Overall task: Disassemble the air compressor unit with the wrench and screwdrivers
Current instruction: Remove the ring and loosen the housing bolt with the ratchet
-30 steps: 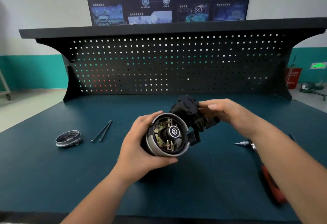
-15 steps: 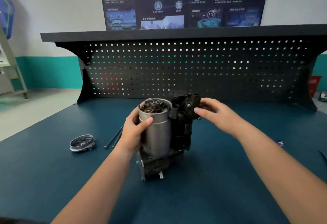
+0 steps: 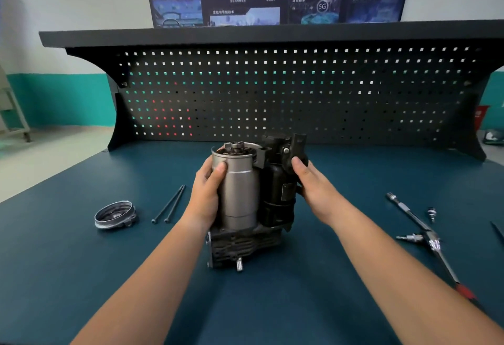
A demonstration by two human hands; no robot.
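Note:
The air compressor unit [image 3: 245,197] stands upright on the blue bench top [image 3: 81,276], its open motor end facing up. My left hand [image 3: 206,197] grips the silver motor cylinder from the left, thumb across its front. My right hand [image 3: 311,189] holds the black cylinder and head on the right side. A ratchet wrench [image 3: 420,227] with a red handle lies to the right. Two bits, one bit [image 3: 410,237] beside the wrench and another bit [image 3: 431,213] further back, lie close by.
A removed round metal end cap [image 3: 116,215] lies at the left, with two long black bolts [image 3: 169,204] beside it. A black pegboard [image 3: 300,93] with a shelf on top closes off the back of the bench. A dark tool tip [image 3: 497,231] shows at the right edge.
The compressor went from lying tilted with its open end toward me to standing upright on the bench. Both hands stayed on it, and my right hand slid lower on the black side.

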